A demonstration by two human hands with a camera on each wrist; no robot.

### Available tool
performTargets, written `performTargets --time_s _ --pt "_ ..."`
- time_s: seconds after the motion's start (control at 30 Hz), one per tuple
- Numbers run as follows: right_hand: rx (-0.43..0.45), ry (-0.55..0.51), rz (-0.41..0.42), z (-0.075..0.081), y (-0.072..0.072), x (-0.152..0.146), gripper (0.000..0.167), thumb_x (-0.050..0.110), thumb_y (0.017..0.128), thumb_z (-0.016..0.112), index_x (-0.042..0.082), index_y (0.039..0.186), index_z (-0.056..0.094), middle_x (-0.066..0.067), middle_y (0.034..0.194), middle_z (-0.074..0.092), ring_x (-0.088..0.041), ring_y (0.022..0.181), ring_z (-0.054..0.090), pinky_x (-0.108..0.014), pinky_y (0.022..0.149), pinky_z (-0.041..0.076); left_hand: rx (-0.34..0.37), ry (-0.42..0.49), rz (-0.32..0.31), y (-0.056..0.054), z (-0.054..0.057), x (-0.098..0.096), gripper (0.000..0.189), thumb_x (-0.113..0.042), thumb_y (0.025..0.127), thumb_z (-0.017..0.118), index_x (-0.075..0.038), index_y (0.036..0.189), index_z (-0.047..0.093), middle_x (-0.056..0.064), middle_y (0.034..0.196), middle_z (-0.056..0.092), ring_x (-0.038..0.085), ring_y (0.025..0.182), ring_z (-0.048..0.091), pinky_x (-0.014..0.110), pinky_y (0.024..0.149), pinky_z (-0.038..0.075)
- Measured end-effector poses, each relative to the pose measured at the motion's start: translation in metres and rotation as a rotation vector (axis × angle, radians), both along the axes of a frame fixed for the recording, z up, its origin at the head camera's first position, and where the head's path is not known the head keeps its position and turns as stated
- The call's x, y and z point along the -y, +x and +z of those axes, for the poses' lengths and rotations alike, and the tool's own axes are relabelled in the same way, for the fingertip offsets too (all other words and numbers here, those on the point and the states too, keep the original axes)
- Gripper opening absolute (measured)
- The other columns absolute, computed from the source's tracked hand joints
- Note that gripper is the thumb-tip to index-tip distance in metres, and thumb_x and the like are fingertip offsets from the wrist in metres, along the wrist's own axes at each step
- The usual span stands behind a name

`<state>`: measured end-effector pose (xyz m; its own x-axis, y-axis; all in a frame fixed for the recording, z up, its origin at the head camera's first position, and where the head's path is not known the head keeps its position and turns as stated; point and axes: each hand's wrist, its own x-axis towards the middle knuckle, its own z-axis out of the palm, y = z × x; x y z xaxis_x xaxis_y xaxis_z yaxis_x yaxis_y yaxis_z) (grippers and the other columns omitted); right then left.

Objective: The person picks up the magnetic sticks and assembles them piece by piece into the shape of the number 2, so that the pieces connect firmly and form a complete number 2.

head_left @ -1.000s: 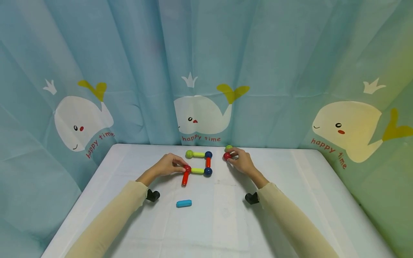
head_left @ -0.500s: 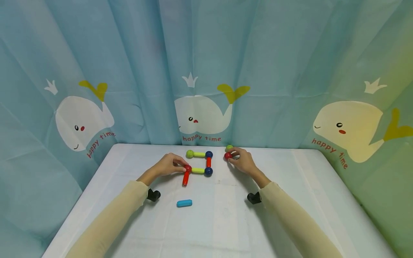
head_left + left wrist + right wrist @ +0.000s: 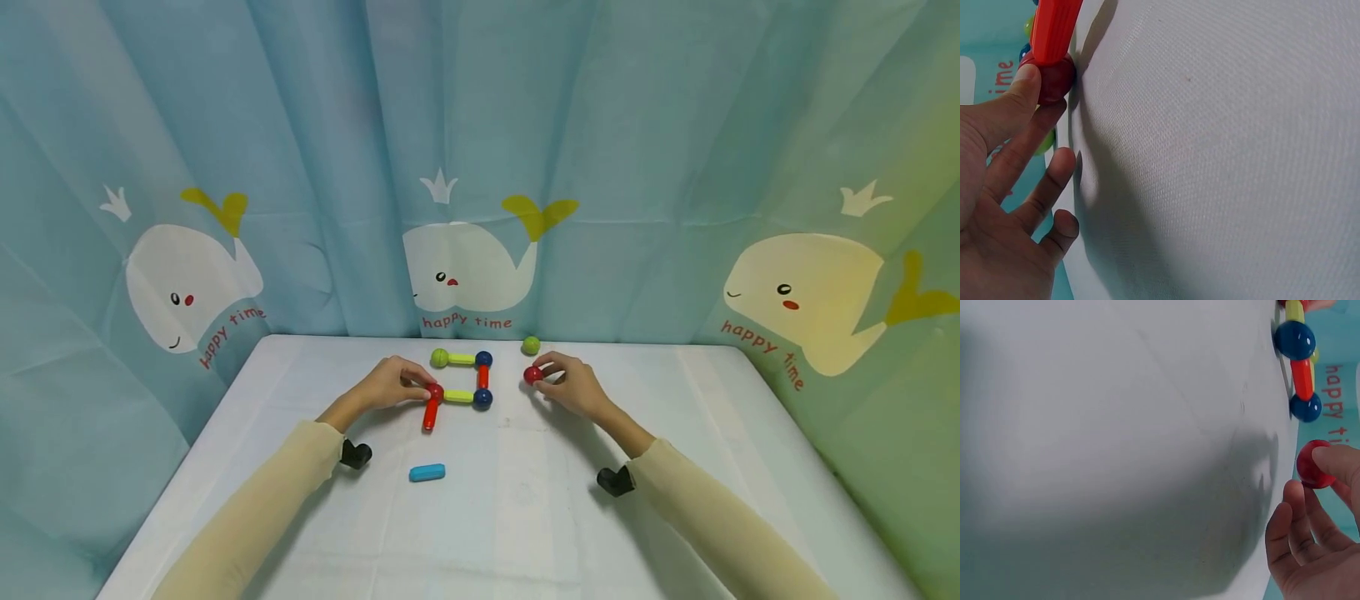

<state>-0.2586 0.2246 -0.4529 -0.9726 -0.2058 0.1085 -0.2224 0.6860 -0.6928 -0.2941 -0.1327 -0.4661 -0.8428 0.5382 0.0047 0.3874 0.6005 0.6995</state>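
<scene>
My left hand (image 3: 392, 383) pinches a red ball (image 3: 1055, 80) between thumb and forefinger. From that ball a red stick (image 3: 431, 416) points toward the front, and a yellow-green stick (image 3: 458, 397) leads right to a dark blue ball (image 3: 483, 398). Another red stick (image 3: 483, 378) joins this to a second blue ball (image 3: 483, 359), where a yellow-green stick (image 3: 461, 359) runs left to a green ball (image 3: 439, 357). To the right of this chain, my right hand (image 3: 576, 387) holds a loose red ball (image 3: 1313, 465) between thumb and fingers, other fingers spread loosely.
A single green ball (image 3: 531, 345) lies at the table's back edge, behind the right hand. Nearer the front is a blue stick (image 3: 427, 472). A light blue curtain (image 3: 637, 167) with whale prints hangs around the white table (image 3: 517, 533).
My right hand has drawn slightly toward the front and right with its red ball, uncovering the green ball behind. The left hand stays on its ball.
</scene>
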Motion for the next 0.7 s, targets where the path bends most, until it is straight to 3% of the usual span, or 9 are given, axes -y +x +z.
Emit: performTargets --time_s 0.37,0.7 --pt "0.049 -0.016 0.005 0.007 0.02 0.011 0.03 0.022 0.082 0.072 0.021 0.11 0.063 -0.008 0.101 0.07 -0.018 0.072 0.063 -0.029 0.064 0.048 -0.015 0.011 -0.002 0.0 0.001 -0.001 0.022 -0.023 0.081 0.074 -0.022 0.103 0.073 -0.004 0.104 0.071 0.012 0.094 0.063 0.034 0.086 0.051" --pt "0.042 -0.046 0.057 0.011 0.032 0.034 0.029 0.02 0.081 0.074 0.021 0.108 0.064 -0.006 0.098 0.071 -0.016 0.068 0.062 -0.029 0.064 0.049 -0.027 0.016 0.004 -0.002 0.003 -0.005 0.023 -0.023 0.081 0.074 -0.02 0.103 0.073 -0.005 0.103 0.071 0.013 0.094 0.063 0.036 0.087 0.051"
